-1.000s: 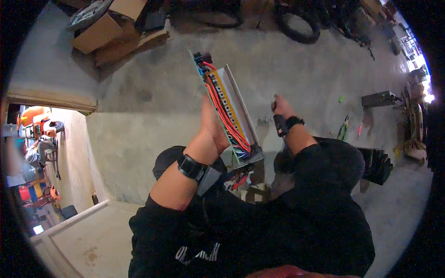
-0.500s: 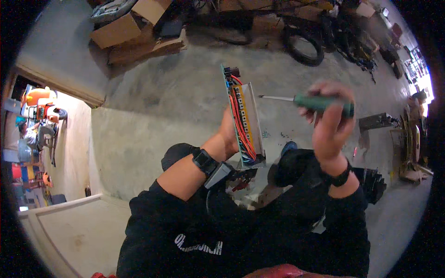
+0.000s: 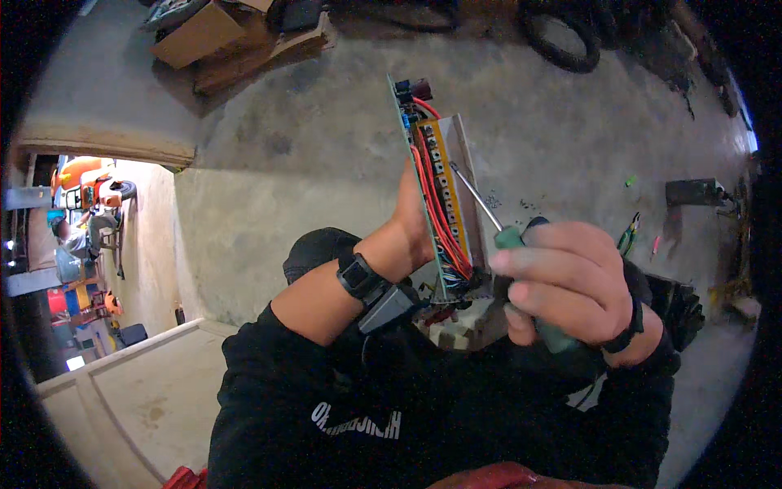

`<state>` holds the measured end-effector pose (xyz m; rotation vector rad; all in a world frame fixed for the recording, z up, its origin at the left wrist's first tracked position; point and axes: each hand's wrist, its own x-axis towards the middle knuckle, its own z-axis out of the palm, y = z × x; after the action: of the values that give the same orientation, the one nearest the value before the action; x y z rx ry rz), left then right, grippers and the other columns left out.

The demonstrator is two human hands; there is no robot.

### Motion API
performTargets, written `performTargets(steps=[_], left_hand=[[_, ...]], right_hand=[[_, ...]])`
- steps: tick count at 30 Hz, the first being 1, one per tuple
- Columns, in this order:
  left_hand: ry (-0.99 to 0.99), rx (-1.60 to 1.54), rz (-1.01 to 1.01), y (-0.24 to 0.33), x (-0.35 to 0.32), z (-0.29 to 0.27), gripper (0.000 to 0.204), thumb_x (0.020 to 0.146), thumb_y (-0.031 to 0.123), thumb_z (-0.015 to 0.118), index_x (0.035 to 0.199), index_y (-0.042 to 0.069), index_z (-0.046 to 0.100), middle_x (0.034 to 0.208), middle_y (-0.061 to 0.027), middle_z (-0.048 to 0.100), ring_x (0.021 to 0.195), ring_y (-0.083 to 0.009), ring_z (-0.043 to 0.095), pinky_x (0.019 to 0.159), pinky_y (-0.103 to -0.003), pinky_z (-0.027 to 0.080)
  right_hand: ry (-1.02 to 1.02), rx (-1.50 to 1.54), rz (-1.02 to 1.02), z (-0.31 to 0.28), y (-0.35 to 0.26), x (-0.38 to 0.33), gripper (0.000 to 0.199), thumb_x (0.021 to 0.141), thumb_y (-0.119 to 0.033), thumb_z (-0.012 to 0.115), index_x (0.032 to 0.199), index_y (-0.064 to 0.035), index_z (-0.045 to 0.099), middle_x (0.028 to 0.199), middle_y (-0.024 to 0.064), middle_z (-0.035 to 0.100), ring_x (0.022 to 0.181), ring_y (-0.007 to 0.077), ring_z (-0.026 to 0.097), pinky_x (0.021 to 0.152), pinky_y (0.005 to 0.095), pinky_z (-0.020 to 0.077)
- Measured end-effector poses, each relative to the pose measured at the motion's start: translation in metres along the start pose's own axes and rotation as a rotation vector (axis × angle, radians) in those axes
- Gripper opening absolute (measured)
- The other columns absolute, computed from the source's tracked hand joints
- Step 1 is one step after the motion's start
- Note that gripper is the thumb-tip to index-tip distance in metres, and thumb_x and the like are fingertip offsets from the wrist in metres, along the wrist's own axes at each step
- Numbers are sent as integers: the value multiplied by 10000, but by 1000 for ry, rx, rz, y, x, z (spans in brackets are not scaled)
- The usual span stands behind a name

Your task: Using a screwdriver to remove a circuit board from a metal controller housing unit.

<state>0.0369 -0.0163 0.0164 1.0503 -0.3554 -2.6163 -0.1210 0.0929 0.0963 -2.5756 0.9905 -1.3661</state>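
Screwdriver [image 3: 491, 214] nearer wired unit [image 3: 444, 196], handle [image 3: 510, 237] half-hidden

From where I stand, the left hand [image 3: 414, 218] grips a wired circuit unit [image 3: 456, 213] from its far side, red wires [image 3: 429, 192] running along its length. The right hand [image 3: 574, 281] holds a green-handled screwdriver [image 3: 511, 237], its shaft slanting toward the left hand and its tip at the unit's yellow strip [image 3: 458, 216]; I can't tell whether they touch. Just beyond the right hand lie pliers [image 3: 628, 235] on the floor; well ahead of both hands, a black tire [image 3: 541, 50] and, leftward, a cardboard box [image 3: 198, 37].
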Motion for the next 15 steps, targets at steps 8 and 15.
performTargets(steps=[8, 15], left_hand=[[-327, -67, 86, 2, 4, -7, 461, 919, 537, 396, 997, 120, 578, 896, -50, 615, 792, -189, 602, 672, -364, 507], [-422, -104, 154, 0, -8, -3, 410, 934, 485, 442, 1036, 113, 579, 926, -43, 625, 811, -172, 611, 679, -339, 518]], right_hand=[[-15, 32, 21, 11, 6, 7, 263, 747, -85, 695, 963, -48, 550, 1001, 134, 660, 691, 250, 599, 589, 336, 503], [-14, 2, 48, 14, 6, 5, 251, 739, -74, 679, 953, -52, 551, 972, 134, 666, 707, 255, 623, 594, 341, 515]])
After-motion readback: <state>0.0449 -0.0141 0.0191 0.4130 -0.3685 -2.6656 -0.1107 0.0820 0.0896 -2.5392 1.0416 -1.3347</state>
